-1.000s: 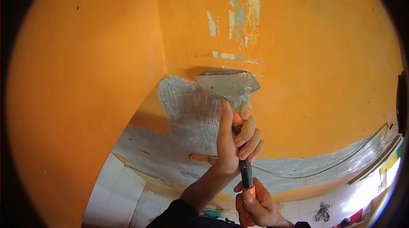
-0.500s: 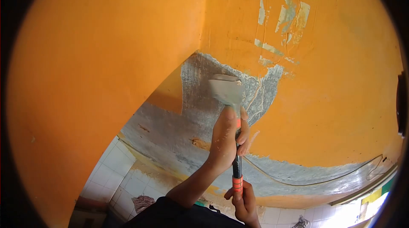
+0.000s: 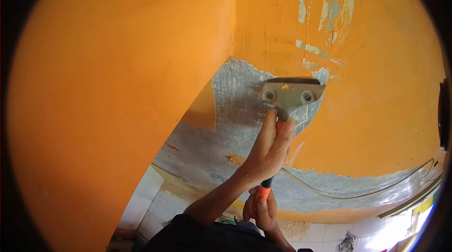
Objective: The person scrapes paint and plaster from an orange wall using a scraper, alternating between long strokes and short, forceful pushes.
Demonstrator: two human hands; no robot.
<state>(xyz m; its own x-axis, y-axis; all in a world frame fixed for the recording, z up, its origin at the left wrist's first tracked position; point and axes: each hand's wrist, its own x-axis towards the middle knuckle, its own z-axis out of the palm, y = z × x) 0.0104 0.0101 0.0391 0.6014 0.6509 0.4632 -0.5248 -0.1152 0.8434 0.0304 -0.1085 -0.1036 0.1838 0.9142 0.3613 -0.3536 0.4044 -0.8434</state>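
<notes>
A wide metal scraper [image 3: 293,93] with two round screws lies with its top edge near the orange paint, at the upper border of a bare grey patch [image 3: 235,92]. My left hand [image 3: 270,146] grips the scraper's neck, close below the head. Lower down, my right hand [image 3: 263,210] holds the end of the black handle [image 3: 267,182], where it has an orange band. Pale dust speckles my left hand. The blade's contact with the wall is partly hidden behind the head.
An orange wall face [image 3: 103,87] juts out at the left. Peeled patches [image 3: 332,12] mark the orange wall above right. A thin cable [image 3: 329,197] crosses the lower grey strip. White tiles [image 3: 315,233] and a grey cloth-like object [image 3: 347,241] are below.
The scraper head has moved right and turned, so its two screws now face the view. Both hands still hold the tool; my left hand has shifted right. The view has shifted slightly.
</notes>
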